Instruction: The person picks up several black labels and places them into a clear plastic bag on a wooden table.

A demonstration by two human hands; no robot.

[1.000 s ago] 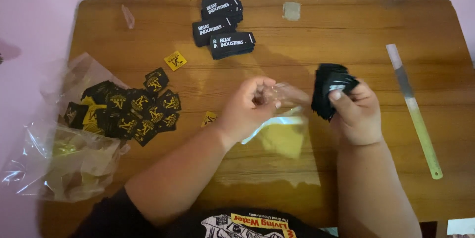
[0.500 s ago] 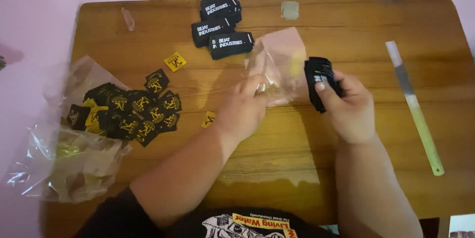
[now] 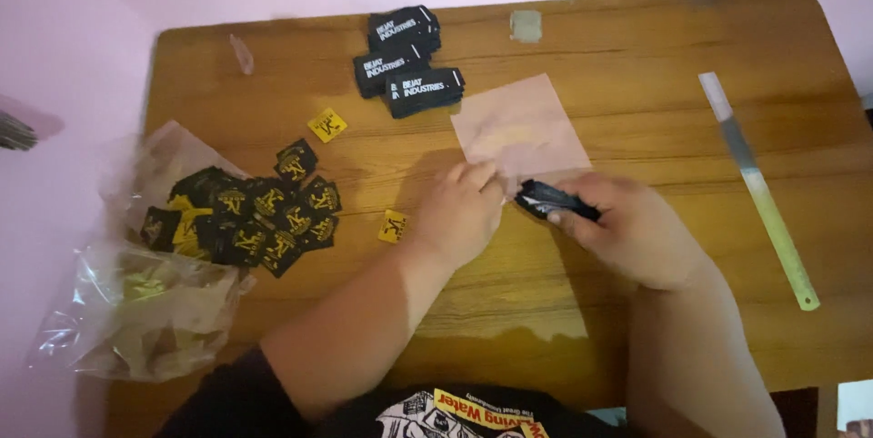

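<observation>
Head view is showing a wooden table (image 3: pixel 637 329) from above, with both forearms reaching out from the near edge. Nearest among the things in hand, the right hand (image 3: pixel 637 233) is gripping a stack of black labels (image 3: pixel 556 201), fingers clamped around it; the stack is lying low over the table with its long axis running left to right, slightly tilted, its free end pointing left toward the other hand. Just beside it, the left hand (image 3: pixel 459 211) is pinching the near edge of a small clear bag (image 3: pixel 520 129), fingertips closed together on the plastic. The bag is lying flat on the wood and extending away from the person, its near edge meeting the tip of the stack.

Left of the hands, a lone yellow tag (image 3: pixel 392 226) is resting on the wood, and further left a heap of black-and-yellow tags (image 3: pixel 241 211) is spilling from a large crumpled plastic bag (image 3: pixel 127 320). Off to the right, a metal ruler (image 3: pixel 755 183) is lying lengthwise. Farther back, three piles of black labels with white print (image 3: pixel 405 60) are sitting near the far edge.
</observation>
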